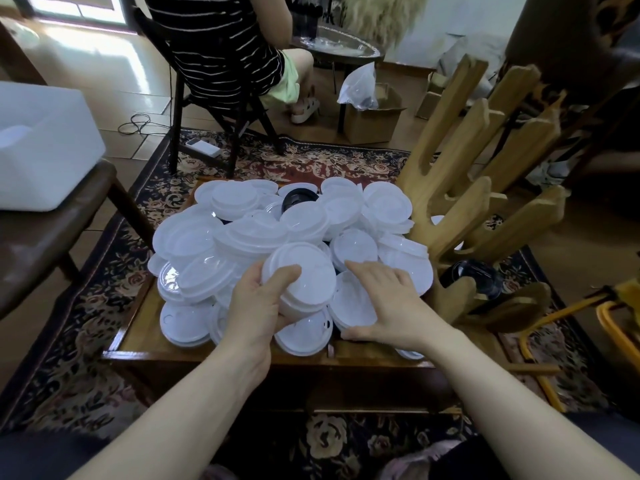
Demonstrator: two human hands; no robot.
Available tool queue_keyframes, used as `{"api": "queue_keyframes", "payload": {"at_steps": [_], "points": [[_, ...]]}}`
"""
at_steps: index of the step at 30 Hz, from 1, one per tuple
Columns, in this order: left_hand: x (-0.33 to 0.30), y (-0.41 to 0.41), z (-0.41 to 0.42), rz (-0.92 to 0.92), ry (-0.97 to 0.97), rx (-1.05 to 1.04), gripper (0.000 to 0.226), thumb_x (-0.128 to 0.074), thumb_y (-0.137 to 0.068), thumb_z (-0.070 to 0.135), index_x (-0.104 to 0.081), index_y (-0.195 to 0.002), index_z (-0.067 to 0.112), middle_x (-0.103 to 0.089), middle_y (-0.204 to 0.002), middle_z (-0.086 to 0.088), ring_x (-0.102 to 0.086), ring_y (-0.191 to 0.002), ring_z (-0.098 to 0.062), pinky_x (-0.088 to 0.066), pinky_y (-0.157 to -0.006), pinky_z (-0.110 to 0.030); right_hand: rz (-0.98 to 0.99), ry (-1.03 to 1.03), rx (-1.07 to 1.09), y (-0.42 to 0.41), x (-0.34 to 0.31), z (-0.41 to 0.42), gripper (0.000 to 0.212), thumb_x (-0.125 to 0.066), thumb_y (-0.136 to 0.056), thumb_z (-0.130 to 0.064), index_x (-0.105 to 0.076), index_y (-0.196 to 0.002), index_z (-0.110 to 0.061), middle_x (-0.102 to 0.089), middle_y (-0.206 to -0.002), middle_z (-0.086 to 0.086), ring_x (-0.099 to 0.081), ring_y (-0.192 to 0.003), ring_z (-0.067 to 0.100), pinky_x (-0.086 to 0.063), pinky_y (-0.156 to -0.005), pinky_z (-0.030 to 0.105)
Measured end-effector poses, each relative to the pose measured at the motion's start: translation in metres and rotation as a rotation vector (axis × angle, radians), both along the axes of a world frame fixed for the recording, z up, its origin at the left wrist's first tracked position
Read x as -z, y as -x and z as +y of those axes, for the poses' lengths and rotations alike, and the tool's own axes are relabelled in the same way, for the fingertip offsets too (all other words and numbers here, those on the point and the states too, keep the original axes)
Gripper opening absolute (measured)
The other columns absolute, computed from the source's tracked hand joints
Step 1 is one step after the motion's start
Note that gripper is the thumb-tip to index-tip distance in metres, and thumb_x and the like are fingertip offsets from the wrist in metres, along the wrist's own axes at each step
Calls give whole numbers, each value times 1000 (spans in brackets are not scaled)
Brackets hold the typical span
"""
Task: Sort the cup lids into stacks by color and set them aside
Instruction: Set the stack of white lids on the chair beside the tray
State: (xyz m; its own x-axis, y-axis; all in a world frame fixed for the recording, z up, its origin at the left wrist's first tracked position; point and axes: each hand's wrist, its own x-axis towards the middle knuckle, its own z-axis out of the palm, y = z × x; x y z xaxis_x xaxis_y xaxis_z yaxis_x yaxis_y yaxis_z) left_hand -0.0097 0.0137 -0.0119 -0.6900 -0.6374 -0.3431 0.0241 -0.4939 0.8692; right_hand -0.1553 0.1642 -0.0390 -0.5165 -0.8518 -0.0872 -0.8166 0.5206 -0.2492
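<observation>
A big heap of white cup lids (249, 233) covers the low wooden table (145, 337). One black lid (298, 199) shows at the far side of the heap, and more black lids (478, 275) sit at the right by the wooden rack. My left hand (259, 303) grips a small stack of white lids (301, 282) at the near middle of the heap. My right hand (391, 306) lies flat with fingers spread on a white lid (353, 299) beside that stack.
A wooden rack with slanted pegs (485, 188) stands at the table's right. A white box (41, 147) rests on a brown chair at left. A person in a striped top (221, 46) sits on a chair beyond the table. A cardboard box (374, 116) and a yellow frame (568, 317) are on the floor.
</observation>
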Motion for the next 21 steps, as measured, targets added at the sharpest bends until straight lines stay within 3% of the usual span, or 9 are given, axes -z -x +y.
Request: {"api": "queue_keyframes", "payload": {"at_steps": [4, 7, 10, 13, 15, 18, 21], "points": [[2, 1, -2, -19, -28, -4, 12, -65, -92, 16, -63, -103, 20, -69, -101, -3, -67, -91, -21, -55, -55, -25, 92, 9, 13, 0, 4, -4, 99, -67, -76, -63, -17, -154, -29, -32, -149, -9, -22, -140, 12, -8, -110, 32], [3, 2, -3, -32, -35, 0, 18, -66, -91, 18, -64, -109, 18, -70, -103, -3, -67, -93, -21, -54, -55, -25, -27, 106, 87, -1, -15, -3, 98, -71, -72, -64, -23, -152, -33, -33, -146, -16, -21, -138, 7, -10, -107, 26], [6, 4, -2, -43, -36, 10, 23, -68, -90, 19, -64, -113, 17, -71, -110, -6, -68, -100, -24, -56, -55, -25, -473, 355, 267, -5, -40, 1, 83, -74, -70, -64, -39, -142, -41, -42, -140, -25, -38, -133, 4, -31, -107, 29], [9, 5, 1, -56, -46, 43, 27, -69, -90, 21, -64, -116, 18, -71, -115, -7, -68, -106, -26, -59, -66, -32, -1114, 679, 369, -8, -57, 3, 52, -60, -83, -47, -58, -129, -25, -65, -127, -1, -61, -117, 22, -54, -88, 41], [9, 4, 2, -55, -60, 65, 29, -69, -90, 23, -65, -119, 18, -71, -116, -7, -69, -105, -25, -59, -70, -34, -1350, 753, 396, -11, -64, 4, 48, -53, -87, -41, -61, -126, -14, -68, -122, 9, -66, -111, 30, -58, -78, 45], [9, 4, 4, -42, -85, 94, 31, -68, -91, 24, -65, -120, 16, -74, -113, -7, -71, -102, -24, -61, -74, -37, -1327, 760, 471, -10, -62, 2, 45, -55, -91, -42, -64, -121, -10, -72, -114, 9, -70, -102, 28, -61, -69, 43], [8, 4, 6, -42, -89, 145, 36, -68, -91, 27, -64, -124, 14, -74, -115, -7, -72, -103, -25, -61, -83, -42, -1301, 792, 476, -5, -54, 1, 52, -59, -85, -34, -59, -125, 0, -71, -97, 6, -68, -74, 18, -56, -53, 28]]}}
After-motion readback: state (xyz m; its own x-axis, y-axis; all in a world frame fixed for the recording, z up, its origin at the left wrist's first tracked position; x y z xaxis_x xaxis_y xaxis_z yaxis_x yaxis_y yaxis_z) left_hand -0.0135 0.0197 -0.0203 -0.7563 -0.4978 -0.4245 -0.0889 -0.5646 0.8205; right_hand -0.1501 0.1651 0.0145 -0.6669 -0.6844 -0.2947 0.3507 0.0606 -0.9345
